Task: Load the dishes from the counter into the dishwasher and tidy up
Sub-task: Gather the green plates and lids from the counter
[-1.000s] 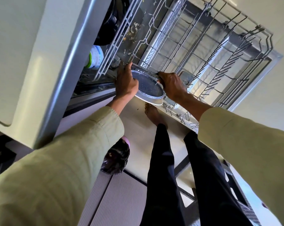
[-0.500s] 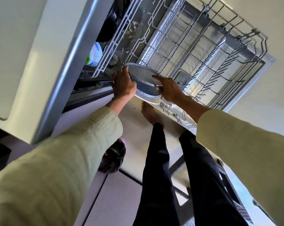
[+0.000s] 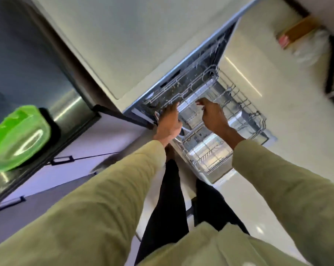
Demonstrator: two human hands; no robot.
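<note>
Over the pulled-out rack, left hand reaches w/ fingers straight onto the wire edge, prob. steadying it; right hand hovers, fingers loosely curled, empty. Pan's white rim peeks below left hand, already racked.

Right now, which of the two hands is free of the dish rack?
The right hand: it hovers above the rack with fingers loosely curled, holding nothing. The left hand reaches in at the rack's edge.
</note>
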